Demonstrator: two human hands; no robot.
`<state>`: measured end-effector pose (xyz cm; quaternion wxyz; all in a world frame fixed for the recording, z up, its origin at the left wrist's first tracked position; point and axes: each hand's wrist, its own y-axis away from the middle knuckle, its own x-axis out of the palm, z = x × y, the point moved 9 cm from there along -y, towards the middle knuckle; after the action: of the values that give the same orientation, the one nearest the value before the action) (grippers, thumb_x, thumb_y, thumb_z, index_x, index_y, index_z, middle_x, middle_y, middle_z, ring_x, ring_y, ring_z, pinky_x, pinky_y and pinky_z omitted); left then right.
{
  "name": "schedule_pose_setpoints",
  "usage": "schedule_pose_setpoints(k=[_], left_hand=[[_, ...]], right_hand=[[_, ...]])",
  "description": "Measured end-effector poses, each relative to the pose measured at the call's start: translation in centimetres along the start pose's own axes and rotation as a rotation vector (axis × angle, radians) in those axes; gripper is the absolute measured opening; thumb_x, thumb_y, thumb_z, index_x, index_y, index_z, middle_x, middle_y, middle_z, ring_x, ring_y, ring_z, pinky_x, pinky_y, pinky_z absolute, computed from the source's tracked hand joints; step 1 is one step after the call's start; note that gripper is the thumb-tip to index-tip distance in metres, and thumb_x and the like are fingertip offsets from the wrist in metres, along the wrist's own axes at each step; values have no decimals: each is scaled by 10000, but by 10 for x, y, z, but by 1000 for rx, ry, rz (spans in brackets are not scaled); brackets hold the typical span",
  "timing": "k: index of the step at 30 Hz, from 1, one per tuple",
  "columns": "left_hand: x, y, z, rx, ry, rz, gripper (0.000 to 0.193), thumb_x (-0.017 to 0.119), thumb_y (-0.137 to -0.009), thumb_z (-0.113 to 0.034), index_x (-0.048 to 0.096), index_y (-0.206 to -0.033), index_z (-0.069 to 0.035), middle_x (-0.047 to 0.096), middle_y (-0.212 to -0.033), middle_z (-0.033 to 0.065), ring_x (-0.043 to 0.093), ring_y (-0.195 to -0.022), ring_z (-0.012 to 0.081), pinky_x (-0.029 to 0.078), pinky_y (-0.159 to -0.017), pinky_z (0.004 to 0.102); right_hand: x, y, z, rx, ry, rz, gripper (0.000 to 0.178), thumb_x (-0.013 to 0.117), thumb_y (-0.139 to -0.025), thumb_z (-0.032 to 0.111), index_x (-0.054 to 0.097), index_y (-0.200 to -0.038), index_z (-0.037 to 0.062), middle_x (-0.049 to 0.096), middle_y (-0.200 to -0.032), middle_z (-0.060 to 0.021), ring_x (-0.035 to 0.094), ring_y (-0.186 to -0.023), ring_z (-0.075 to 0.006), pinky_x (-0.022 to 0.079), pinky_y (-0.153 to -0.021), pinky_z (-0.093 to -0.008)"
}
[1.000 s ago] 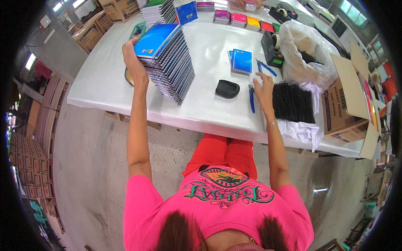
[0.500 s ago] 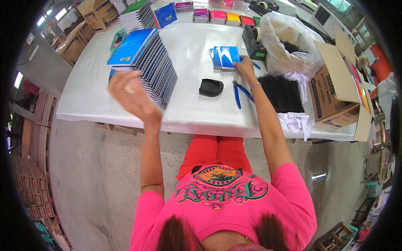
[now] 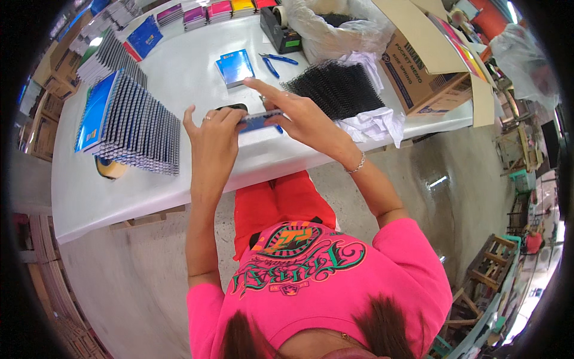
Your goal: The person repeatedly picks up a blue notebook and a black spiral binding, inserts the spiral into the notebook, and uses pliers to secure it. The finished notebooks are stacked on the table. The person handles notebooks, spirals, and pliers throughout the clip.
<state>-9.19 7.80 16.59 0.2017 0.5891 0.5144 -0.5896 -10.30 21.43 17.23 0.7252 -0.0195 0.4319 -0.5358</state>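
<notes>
At the table's point(image 3: 179, 72) left edge a long fanned row of bound notebooks point(image 3: 134, 128) lies, blue covers up, with a tape roll point(image 3: 110, 167) half under its near end, close to the front edge. More stacks point(image 3: 116, 15) sit toward the far left corner. Judging by that row, many books are already bound.

Near the middle of the front edge, the left hand point(image 3: 212, 146) is closed around the left end of a small blue pad point(image 3: 258, 121), thumb up, fingers wrapped behind it. The pad is held just above the table, edge-on to the camera, so whether its coil is in cannot be told. A dark object point(image 3: 230, 107) lies right behind the left hand. The right hand point(image 3: 302, 116) pinches the pad's right end, index finger stretched out along its top. This one looks to be in work, not finished.

Farther back, one blue pad point(image 3: 234, 67) lies flat, with blue pliers point(image 3: 274, 61) beside it and a tape dispenser point(image 3: 280, 33) behind. Small coloured stacks point(image 3: 218, 9) line the far edge.

To the right, a heap of black coils point(image 3: 338, 90) rests on white plastic point(image 3: 373, 122) near the front right edge; that supply suggests plenty remains. A clear bag point(image 3: 335, 30) and an open carton point(image 3: 418, 78) fill the right corner.
</notes>
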Motion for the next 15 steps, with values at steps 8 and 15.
schedule_pose_setpoints(k=[8,15], left_hand=[[11,41,37,-120,-19,-75,146,615,-912,-114,680,-1042,-108,687,-981,31,618,-998,222,243,-1087,530],[42,63,49,-219,-98,-10,217,599,-898,-78,597,-1113,-108,598,-1118,21,530,-1163,211,204,-1101,565]], right_hand=[[-135,98,-143,460,540,-508,322,701,-885,205,649,-1136,10,633,-870,-190,613,-777,-324,486,-731,-410],[-82,110,-136,516,550,-398,342,771,-823,216,654,-1072,13,598,-919,-174,587,-818,-313,475,-743,-416]])
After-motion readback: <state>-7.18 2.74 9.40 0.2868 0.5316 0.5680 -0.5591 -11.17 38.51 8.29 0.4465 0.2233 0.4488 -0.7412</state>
